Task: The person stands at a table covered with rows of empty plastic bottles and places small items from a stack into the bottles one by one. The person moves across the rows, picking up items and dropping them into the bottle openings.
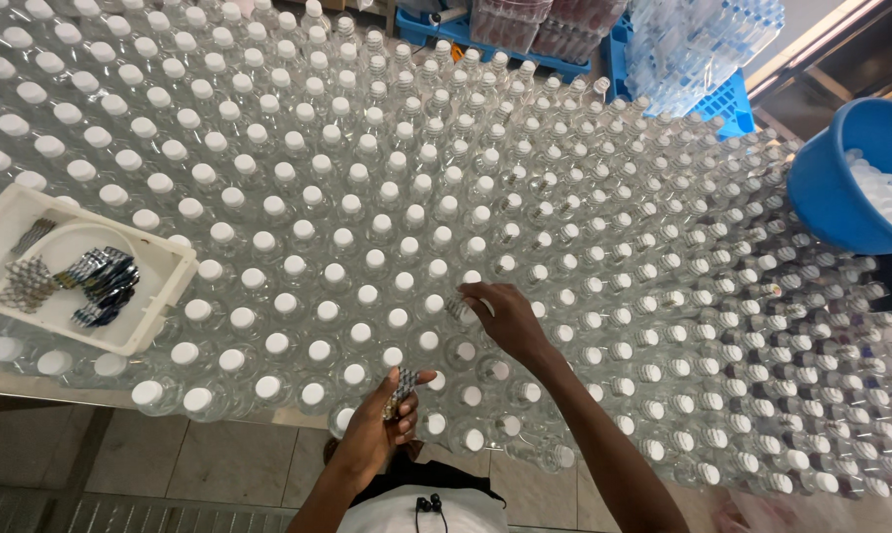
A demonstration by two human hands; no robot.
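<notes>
I am holding a small stack of foil tablet strips [400,391] in my left hand [379,426], thumb and fingers closed around it, just above the near edge of the table. My right hand [506,319] is reaching forward of the left, fingertips pinching one small strip [458,309] over the mouth of an uncapped bottle [466,350].

Around both hands a dense field of clear plastic bottles [367,197] is standing neck to neck; those to the left of my hands are wearing white caps [278,342], those to the right are mostly open. Well off to the left, a white tray [160,296] is resting on the bottle tops, carrying more strips. Far to the right, a blue tub [831,178] is holding loose white caps.

Risks, in my judgement: the pinched strip could slip between the necks and be lost; the stack could fan out and spill; a forearm brushing the light bottles could topple a row; the tray could slide off.
</notes>
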